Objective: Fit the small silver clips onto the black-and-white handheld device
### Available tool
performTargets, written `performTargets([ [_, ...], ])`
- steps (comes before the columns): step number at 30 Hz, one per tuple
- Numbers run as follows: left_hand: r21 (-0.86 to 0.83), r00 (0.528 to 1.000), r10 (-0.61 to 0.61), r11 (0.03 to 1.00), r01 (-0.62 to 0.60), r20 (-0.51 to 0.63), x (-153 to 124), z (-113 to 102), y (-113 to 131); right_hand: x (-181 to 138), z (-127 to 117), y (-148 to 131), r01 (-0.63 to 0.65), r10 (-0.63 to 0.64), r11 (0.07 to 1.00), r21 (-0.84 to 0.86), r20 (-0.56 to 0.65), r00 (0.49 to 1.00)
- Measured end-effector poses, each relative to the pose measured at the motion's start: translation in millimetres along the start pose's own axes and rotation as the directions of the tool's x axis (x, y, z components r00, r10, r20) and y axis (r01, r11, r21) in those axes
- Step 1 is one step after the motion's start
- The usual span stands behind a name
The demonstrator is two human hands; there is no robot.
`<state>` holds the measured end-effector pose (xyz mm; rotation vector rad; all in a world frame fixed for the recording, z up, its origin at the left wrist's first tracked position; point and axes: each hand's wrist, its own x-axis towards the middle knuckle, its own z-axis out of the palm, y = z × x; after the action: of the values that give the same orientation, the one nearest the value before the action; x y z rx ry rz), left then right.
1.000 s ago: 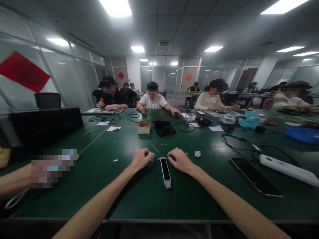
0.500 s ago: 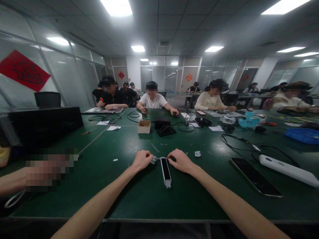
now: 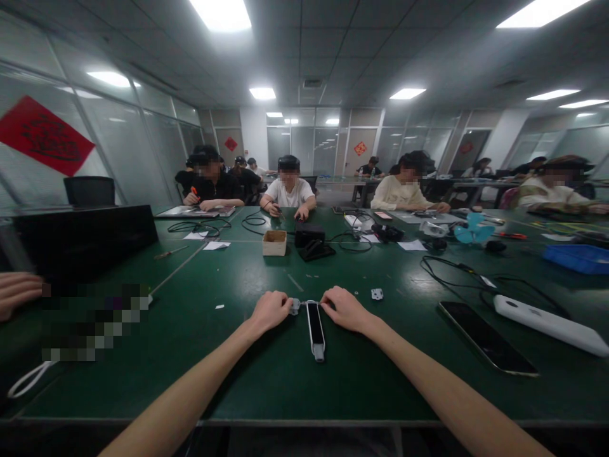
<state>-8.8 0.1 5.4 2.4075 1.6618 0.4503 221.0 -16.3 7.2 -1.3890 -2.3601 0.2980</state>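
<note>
On the green tabletop in front of me lies a slim white handheld device (image 3: 315, 333) with a long dark screen and a grey tip toward me. My left hand (image 3: 271, 310) is closed at the fingertips on a small grey plate-like part (image 3: 295, 307), just left of the device's far end. My right hand (image 3: 346, 308) rests right of that end, thumb and forefinger pinched together. What they hold, if anything, is too small to make out. A similar small grey part (image 3: 377, 294) lies beyond my right hand.
A dark phone (image 3: 488, 337) and a long white device (image 3: 549, 325) with a black cable lie at the right. Farther off stand a small cardboard box (image 3: 275, 244), a blue tray (image 3: 578, 259) and a blue fan (image 3: 474, 228). Another person's hand (image 3: 19, 293) is at the left edge.
The grey part in my left fingers has turned to show a broader face. The neighbour's hand at the left has drawn back, and the person opposite has brought one hand inward.
</note>
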Motion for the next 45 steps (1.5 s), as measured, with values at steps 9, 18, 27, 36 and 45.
performTargets([
  [9, 0.051, 0.999, 0.008, 0.999, -0.010, 0.043, -2, -2, 6, 1, 3, 0, 0.048, -0.048, 0.999, 0.008, -0.017, 0.999],
  [18, 0.170, 0.997, 0.058, 0.983, -0.067, 0.060, -5, -2, 8, 0, 3, 0, 0.058, -0.058, 0.998, 0.006, -0.009, 0.998],
  [27, 0.063, 0.994, 0.112, 0.992, -0.112, -0.004, -7, -4, 9, 0, -37, 25, -0.040, 0.021, 0.967, -0.252, -0.078, 0.997],
  [36, -0.023, 0.981, 0.190, 0.982, -0.190, 0.033, -10, -4, 14, -20, -68, 82, -0.544, 0.618, 0.732, -0.410, 0.062, 0.784],
  [45, -0.062, 0.978, 0.204, 0.978, -0.201, 0.037, -10, -4, 12, -14, -63, 65, -0.432, 0.438, 0.824, -0.366, -0.071, 0.896],
])
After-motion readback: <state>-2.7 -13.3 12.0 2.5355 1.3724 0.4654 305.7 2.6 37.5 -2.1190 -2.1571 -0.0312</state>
